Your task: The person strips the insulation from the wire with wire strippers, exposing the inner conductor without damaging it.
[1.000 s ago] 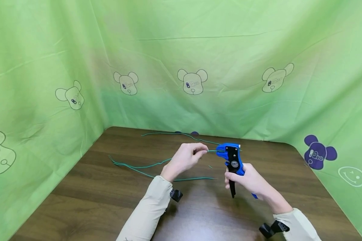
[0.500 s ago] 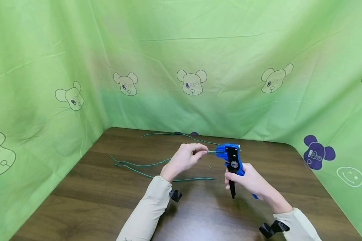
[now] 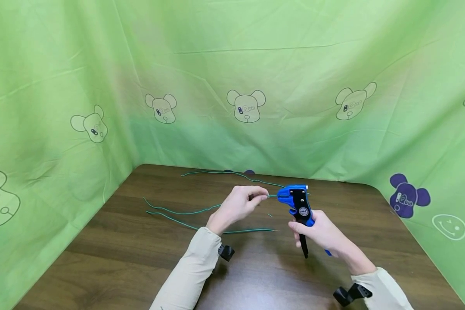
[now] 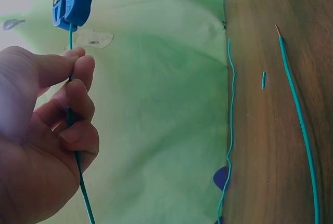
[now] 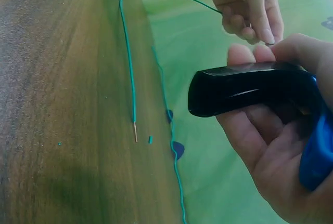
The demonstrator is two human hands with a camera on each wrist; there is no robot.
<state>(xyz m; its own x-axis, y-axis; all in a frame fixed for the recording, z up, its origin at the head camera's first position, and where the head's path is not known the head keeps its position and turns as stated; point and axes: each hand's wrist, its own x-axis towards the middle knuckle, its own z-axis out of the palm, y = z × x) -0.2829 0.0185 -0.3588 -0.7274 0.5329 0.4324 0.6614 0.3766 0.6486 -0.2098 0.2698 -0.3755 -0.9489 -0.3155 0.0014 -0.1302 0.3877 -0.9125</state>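
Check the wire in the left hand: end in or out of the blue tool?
In, apparently: the green wire runs from the left hand into the blue tool, no free tip showing between.

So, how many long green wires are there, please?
3: the held wire in the left hand, the far wire at the back of the table, the near wire partly behind the left sleeve.

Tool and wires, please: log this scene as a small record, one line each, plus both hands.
Left hand: pinches the green wire
Right hand: grips the tool
Tool: blue and black, green wire running into it
Near wire: on the table, copper tip bare
Far wire: near the table's back edge
Scrap: short green piece between near and far wires
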